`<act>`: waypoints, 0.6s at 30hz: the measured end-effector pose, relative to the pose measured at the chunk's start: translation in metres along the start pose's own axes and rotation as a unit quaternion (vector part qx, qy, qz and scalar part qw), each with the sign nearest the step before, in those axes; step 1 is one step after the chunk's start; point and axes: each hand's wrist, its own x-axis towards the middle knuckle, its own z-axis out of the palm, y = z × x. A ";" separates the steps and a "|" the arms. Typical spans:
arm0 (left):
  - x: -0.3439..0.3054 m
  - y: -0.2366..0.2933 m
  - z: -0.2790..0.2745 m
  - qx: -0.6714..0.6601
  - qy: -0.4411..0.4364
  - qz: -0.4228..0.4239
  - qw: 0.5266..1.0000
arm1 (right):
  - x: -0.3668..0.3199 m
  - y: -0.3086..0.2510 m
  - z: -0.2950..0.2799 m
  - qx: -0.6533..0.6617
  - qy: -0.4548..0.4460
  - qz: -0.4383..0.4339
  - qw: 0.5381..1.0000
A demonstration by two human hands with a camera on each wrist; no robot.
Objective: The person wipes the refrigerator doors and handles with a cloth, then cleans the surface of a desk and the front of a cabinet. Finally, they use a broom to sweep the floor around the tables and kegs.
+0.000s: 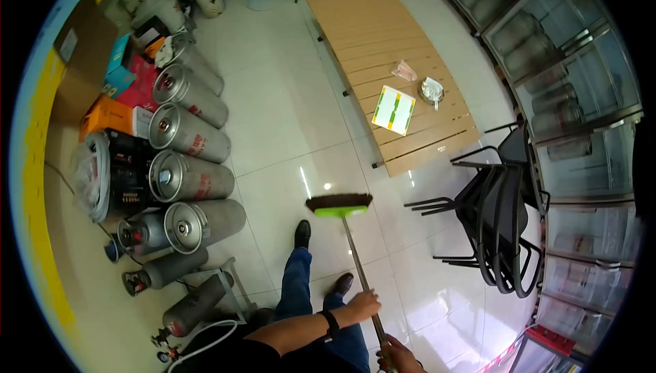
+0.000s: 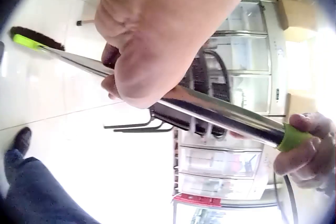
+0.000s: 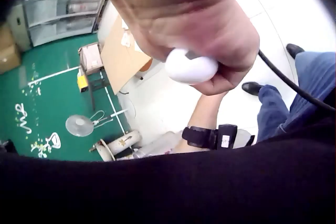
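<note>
A broom with a lime-green head [image 1: 342,212] and dark bristles [image 1: 338,201] is on the tiled floor, ahead of the person's shoes. Its metal pole [image 1: 357,257] slants back towards the body. My left hand [image 1: 361,307] grips the pole partway up, fingers wrapped round it. Near the top end, my right hand [image 1: 400,357] holds the handle, by a green sleeve [image 2: 294,137] in the left wrist view. A rounded white end cap [image 3: 191,67] pokes out of the right fist in the right wrist view.
Several metal kegs [image 1: 198,182] line the left wall beside boxes [image 1: 108,119] and gas cylinders [image 1: 201,303]. A slatted wooden table [image 1: 369,31] stands ahead, bearing a card [image 1: 393,110] and an ashtray [image 1: 431,91]. Stacked black chairs [image 1: 495,223] and glass-door fridges [image 1: 581,161] are on the right.
</note>
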 end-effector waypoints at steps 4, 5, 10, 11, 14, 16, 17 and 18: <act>0.008 0.061 -0.030 0.062 0.002 -0.047 0.997 | -0.064 -0.002 -0.018 -0.035 -0.005 -0.013 0.999; 0.008 0.061 -0.043 0.075 0.027 -0.053 0.995 | -0.069 -0.002 -0.017 -0.026 -0.027 -0.029 0.999; -0.016 -0.015 -0.099 0.164 0.149 -0.061 0.973 | -0.023 -0.039 0.050 -0.079 -0.056 -0.086 0.992; -0.022 -0.045 -0.117 0.154 0.141 -0.085 0.974 | 0.004 -0.049 0.071 -0.095 -0.077 -0.106 0.987; -0.054 -0.161 -0.118 0.212 0.198 -0.160 0.944 | 0.095 -0.071 0.145 -0.078 -0.143 -0.147 0.976; -0.078 -0.208 -0.146 0.228 0.126 -0.253 0.932 | 0.156 -0.076 0.199 -0.014 -0.160 -0.125 0.979; -0.091 -0.231 -0.154 0.228 0.125 -0.269 0.927 | 0.177 -0.077 0.222 0.011 -0.171 -0.110 0.979; -0.107 -0.243 -0.153 0.226 0.123 -0.287 0.923 | 0.192 -0.070 0.236 0.036 -0.181 -0.094 0.978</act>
